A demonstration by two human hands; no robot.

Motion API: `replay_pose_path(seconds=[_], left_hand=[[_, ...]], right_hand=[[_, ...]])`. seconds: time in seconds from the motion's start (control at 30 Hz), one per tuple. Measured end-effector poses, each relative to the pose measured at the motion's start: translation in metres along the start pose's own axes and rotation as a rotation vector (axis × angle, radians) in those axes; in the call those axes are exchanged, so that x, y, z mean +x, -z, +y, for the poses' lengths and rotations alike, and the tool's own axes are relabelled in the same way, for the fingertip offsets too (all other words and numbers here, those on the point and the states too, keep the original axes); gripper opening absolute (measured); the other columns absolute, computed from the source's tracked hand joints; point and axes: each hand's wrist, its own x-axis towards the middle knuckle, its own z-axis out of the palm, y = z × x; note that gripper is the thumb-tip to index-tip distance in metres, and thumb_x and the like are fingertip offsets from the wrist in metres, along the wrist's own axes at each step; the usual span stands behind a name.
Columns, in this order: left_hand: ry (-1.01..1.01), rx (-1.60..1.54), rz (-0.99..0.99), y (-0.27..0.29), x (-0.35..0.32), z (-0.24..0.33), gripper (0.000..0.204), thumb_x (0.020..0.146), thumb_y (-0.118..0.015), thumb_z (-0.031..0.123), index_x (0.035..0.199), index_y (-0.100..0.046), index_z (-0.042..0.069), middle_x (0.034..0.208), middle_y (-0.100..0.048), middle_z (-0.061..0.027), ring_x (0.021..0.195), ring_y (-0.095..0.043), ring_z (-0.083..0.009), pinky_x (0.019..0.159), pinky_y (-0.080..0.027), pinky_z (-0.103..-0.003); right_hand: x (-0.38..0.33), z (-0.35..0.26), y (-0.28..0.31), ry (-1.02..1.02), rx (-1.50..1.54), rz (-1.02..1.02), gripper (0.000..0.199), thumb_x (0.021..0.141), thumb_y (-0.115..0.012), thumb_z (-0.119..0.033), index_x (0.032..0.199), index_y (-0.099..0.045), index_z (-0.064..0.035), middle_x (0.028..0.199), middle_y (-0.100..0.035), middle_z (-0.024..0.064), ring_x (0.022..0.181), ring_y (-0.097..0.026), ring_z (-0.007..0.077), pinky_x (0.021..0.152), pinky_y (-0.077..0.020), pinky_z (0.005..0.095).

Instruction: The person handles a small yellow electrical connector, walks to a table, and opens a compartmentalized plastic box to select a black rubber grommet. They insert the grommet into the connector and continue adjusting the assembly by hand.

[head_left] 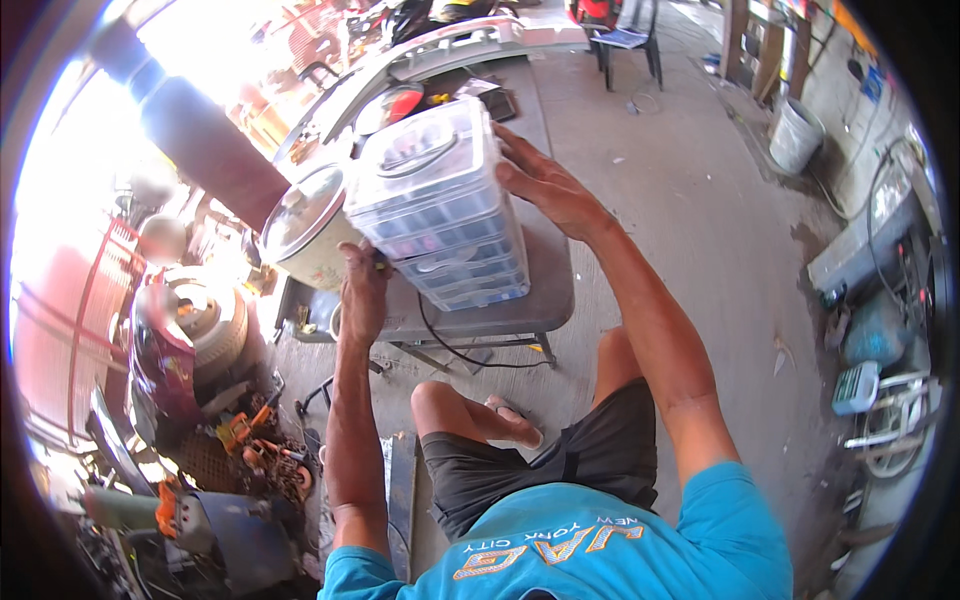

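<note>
A clear plastic storage box [470,225] with stacked tiers, bluish contents and a carrying handle on its lid stands at the front of the grey table [555,285]. My right hand [550,190] lies along the upper right side of the box, its fingers reaching over the far edge. At the near left side of the box, my left hand [363,290] has its fingers curled against it; the fingertips are partly hidden. The box is between my two hands. Just left of it sits a pale pot [320,262] with a glass lid.
A long light-coloured curved panel [440,50] lies across the far table. A dark cord [450,350] hangs off the front edge. Tools and machine parts [265,440] crowd the floor at left. A dark chair [630,40] and a bucket [796,137] stand farther right.
</note>
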Motion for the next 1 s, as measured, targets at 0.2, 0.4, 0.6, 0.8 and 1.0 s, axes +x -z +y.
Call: replay_pose_path(seconds=[0.2,0.4,0.6,0.8,1.0], left_hand=[[-0.013,-0.436,-0.132,0.000,0.003,-0.004,0.082,0.104,-0.025,0.073,0.121,-0.060,0.000,0.088,-0.051,-0.0012,0.082,-0.045,-0.0161,0.090,-0.042,-0.031],[-0.054,-0.150,-0.151,0.013,0.006,0.032,0.060,0.105,-0.051,0.056,0.117,-0.066,-0.002,0.100,-0.065,-0.0059,0.092,-0.057,-0.0162,0.090,-0.046,-0.034],[-0.101,-0.209,-0.156,0.006,0.006,0.015,0.050,0.109,-0.049,0.045,0.119,-0.064,-0.002,0.104,-0.063,-0.0063,0.092,-0.056,-0.0166,0.090,-0.046,-0.034],[-0.086,-0.301,-0.157,0.005,0.004,0.017,0.047,0.109,-0.051,0.040,0.125,-0.063,-0.002,0.112,-0.064,-0.0060,0.096,-0.056,-0.0171,0.093,-0.046,-0.034],[-0.064,-0.339,-0.153,0.001,-0.002,0.023,0.043,0.108,-0.054,0.035,0.134,-0.062,0.001,0.116,-0.067,-0.0054,0.107,-0.057,-0.0139,0.101,-0.044,-0.032]], right_hand=[[0.009,0.007,0.014,0.011,0.030,-0.067,0.124,0.075,-0.082,-0.065,0.168,-0.015,-0.0157,0.167,-0.024,0.0260,0.155,-0.025,0.0393,0.126,-0.0206,0.0455],[0.025,0.010,0.019,-0.038,-0.034,-0.007,0.123,0.071,-0.083,-0.069,0.166,-0.024,-0.0175,0.168,-0.027,0.0210,0.157,-0.022,0.0375,0.128,-0.0162,0.0498],[0.023,0.007,0.015,-0.079,0.059,-0.045,0.115,0.075,-0.081,-0.068,0.165,-0.029,-0.0171,0.167,-0.033,0.0150,0.156,-0.025,0.0331,0.128,-0.0184,0.0484],[0.022,0.013,0.020,-0.079,0.062,-0.054,0.104,0.082,-0.078,-0.063,0.164,-0.030,-0.0204,0.166,-0.035,0.0102,0.155,-0.029,0.0287,0.127,-0.0223,0.0462],[0.026,0.023,0.020,-0.061,0.025,-0.034,0.100,0.084,-0.075,-0.063,0.164,-0.032,-0.0217,0.167,-0.034,0.0104,0.155,-0.029,0.0282,0.127,-0.0224,0.0453]])
